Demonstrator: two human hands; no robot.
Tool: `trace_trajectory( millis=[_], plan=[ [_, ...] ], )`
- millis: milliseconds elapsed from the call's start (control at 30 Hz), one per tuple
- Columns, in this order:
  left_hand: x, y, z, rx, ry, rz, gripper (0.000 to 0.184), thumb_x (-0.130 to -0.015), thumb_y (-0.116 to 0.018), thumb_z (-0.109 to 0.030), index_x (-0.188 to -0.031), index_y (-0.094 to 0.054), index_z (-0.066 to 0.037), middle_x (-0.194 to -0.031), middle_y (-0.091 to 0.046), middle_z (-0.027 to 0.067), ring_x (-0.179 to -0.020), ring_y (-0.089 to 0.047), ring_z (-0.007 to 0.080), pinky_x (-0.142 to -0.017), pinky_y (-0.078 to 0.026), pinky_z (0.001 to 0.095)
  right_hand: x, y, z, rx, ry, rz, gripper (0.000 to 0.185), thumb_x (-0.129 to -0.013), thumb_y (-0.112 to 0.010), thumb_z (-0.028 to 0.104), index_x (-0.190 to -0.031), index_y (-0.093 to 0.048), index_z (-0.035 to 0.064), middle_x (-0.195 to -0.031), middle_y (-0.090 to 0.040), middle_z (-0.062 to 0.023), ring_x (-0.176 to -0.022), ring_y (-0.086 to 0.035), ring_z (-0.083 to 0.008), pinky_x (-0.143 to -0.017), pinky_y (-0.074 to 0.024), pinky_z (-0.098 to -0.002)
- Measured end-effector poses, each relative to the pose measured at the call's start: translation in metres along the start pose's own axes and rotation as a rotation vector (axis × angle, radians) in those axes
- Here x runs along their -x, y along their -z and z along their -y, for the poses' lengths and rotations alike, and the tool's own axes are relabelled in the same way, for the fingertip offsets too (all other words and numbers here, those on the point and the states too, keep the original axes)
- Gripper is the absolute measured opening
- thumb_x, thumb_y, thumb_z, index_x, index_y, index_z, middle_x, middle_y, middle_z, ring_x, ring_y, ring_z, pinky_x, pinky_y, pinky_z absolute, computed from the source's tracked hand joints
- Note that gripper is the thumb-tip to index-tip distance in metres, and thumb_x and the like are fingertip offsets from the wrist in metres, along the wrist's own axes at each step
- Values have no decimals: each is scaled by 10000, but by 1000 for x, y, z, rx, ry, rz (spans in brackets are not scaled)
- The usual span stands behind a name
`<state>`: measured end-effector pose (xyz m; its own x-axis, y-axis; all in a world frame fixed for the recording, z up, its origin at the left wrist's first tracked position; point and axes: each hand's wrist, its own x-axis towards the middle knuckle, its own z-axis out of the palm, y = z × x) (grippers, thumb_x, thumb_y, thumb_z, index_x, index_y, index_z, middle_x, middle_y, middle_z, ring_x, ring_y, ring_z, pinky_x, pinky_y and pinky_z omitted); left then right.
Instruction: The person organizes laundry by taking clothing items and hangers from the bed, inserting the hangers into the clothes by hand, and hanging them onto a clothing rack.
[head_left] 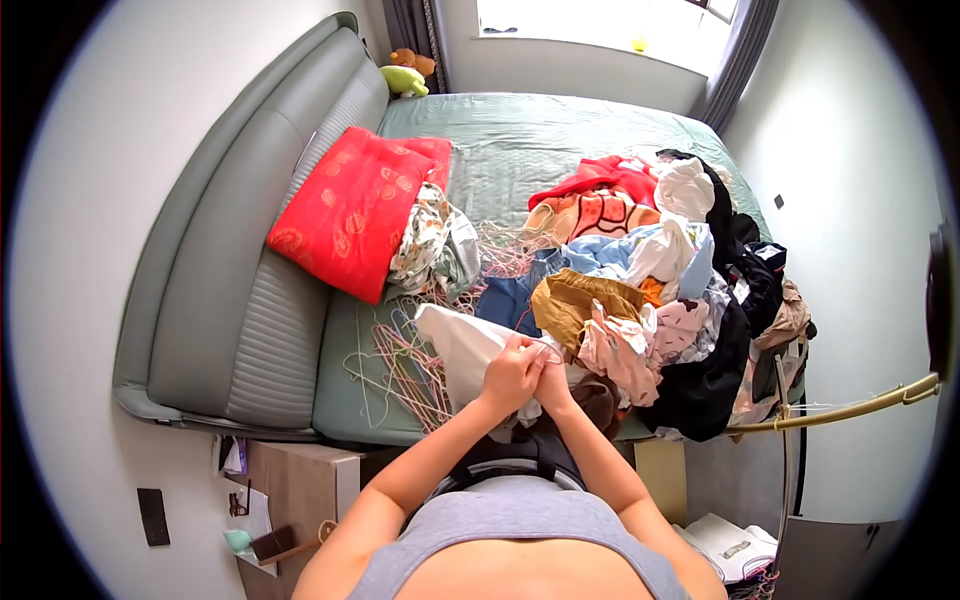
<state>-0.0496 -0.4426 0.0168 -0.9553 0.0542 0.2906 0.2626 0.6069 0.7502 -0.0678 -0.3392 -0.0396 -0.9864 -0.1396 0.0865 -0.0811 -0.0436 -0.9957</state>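
Note:
My left hand (512, 372) and my right hand (552, 382) are close together at the near edge of the bed. Both are closed on a white garment (460, 345), which spreads out to the left over the bed; its exact kind cannot be told. A thin pale loop shows by the right-hand fingers, too small to name. Just left of the garment lie many thin wire hangers (408, 375) in a tangle. Right of my hands are a crumpled pink patterned garment (622, 360) and a mustard-brown garment (580, 305), with blue denim (508, 302) behind.
A heap of clothes, including a black garment (700, 395), covers the bed's right side. A red folded quilt (350, 205) leans against the grey headboard (210, 270). A wooden cabinet (300, 475) stands near left. At right, a golden rail (860, 408) juts toward the bed.

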Motion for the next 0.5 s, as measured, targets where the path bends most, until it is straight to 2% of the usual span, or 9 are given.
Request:
trace_trajectory(
  millis=[67,133,200,267,300,333,367,433,500],
  plan=[
    [-3,9,-19,-18,-60,-26,168,-797,-591,-234,-850,-664,-92,-938,-597,86,-794,-585,279,-678,-475,382,-6,1,-2,-187,46,-75,107,-793,-532,77,-807,-613,7,-778,-609,-114,-658,-580,-187,-568,-441,-314],
    [-10,30,-21,-205,-263,-24,174,-793,-593,-244,-855,-661,-96,-955,-600,69,-834,-575,263,-702,-469,376,-6,7,22,258,340,-41,118,-796,-518,72,-763,-601,-6,-718,-603,-103,-611,-562,-168,-538,-429,-306],
    [-27,63,-25,-443,-503,-117,219,-767,-623,-274,-919,-655,-119,-961,-602,41,-885,-556,230,-703,-459,350,-10,16,20,40,108,-41,183,-820,-496,75,-688,-577,-23,-532,-525,-44,-476,-479,-107,-445,-361,-269],
    [-42,85,-20,-535,-661,-103,194,-749,-640,-256,-903,-653,-137,-880,-620,19,-832,-582,210,-685,-454,339,-15,27,45,18,139,-29,203,-832,-515,86,-674,-576,-26,-531,-522,-27,-490,-480,-89,-439,-350,-261],
    [-42,86,-6,-517,-597,21,179,-748,-640,-236,-902,-649,-146,-825,-622,17,-766,-594,212,-650,-456,341,-19,35,60,-53,58,94,155,-834,-546,91,-739,-576,-27,-632,-566,-32,-580,-522,-99,-514,-407,-252],
    [-44,89,3,-497,-534,142,167,-746,-641,-217,-901,-646,-154,-771,-625,16,-700,-606,214,-615,-458,342,-21,34,72,-16,124,54,128,-825,-562,90,-772,-575,-25,-681,-576,-43,-614,-533,-113,-553,-422,-255],
    [-43,90,9,-423,-450,126,134,-749,-632,-175,-881,-650,-160,-713,-619,40,-591,-599,242,-540,-456,345,-22,27,82,23,192,14,112,-817,-577,89,-805,-573,-22,-731,-587,-54,-648,-545,-126,-592,-437,-259],
    [-45,96,17,-335,-377,-26,127,-768,-625,-196,-884,-649,-151,-690,-598,57,-595,-593,260,-506,-453,345,-21,18,117,313,474,-211,157,-781,-605,71,-904,-559,-15,-887,-594,-104,-751,-575,-198,-716,-464,-287],
    [-41,105,15,-325,-286,-148,145,-801,-616,-213,-917,-663,-139,-698,-609,62,-606,-597,263,-522,-456,335,-10,19,107,299,493,-343,139,-752,-609,64,-867,-569,-4,-812,-595,-112,-722,-582,-237,-704,-459,-321]
  ],
)
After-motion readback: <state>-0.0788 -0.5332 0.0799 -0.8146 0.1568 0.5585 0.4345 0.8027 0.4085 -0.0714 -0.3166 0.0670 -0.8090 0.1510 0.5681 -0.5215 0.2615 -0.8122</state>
